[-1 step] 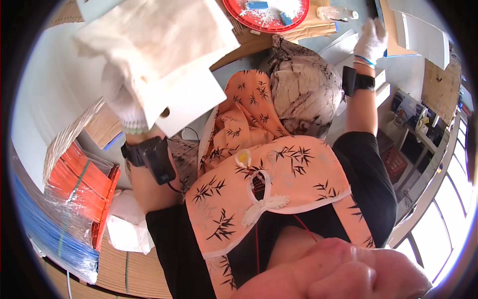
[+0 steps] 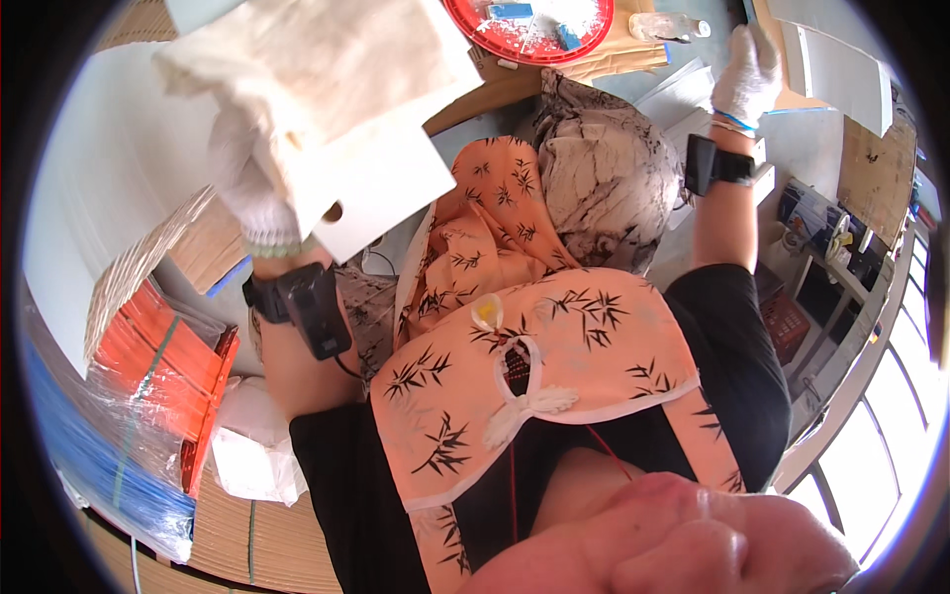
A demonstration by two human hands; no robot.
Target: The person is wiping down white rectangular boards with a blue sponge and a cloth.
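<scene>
1. Movement since the earlier frame: none of note. Both frames show the same instant, so your hands, the cloth and the boxes sit exactly as they did. Nothing has shifted in the work in hand.
2. Your left hand (image 2: 252, 203), in a white knit glove, is raised at upper left and closed around a cream cloth bag (image 2: 317, 74) together with a flat white cardboard box (image 2: 381, 193) that has a round finger hole. A black wrist device (image 2: 307, 307) sits below the glove.
3. Your right hand (image 2: 747, 74), also gloved, reaches to the upper right edge of the bench; I cannot tell whether its fingers grip anything there.
4. Surroundings: a red round tray (image 2: 475, 25) lies ahead at top; a marbled grey-white fabric bundle (image 2: 604, 168) lies between your arms; orange bamboo-print fabric (image 2: 485, 228) lies just beside that bundle; orange wrapped bundles (image 2: 158, 371) are stacked at lower left.
</scene>
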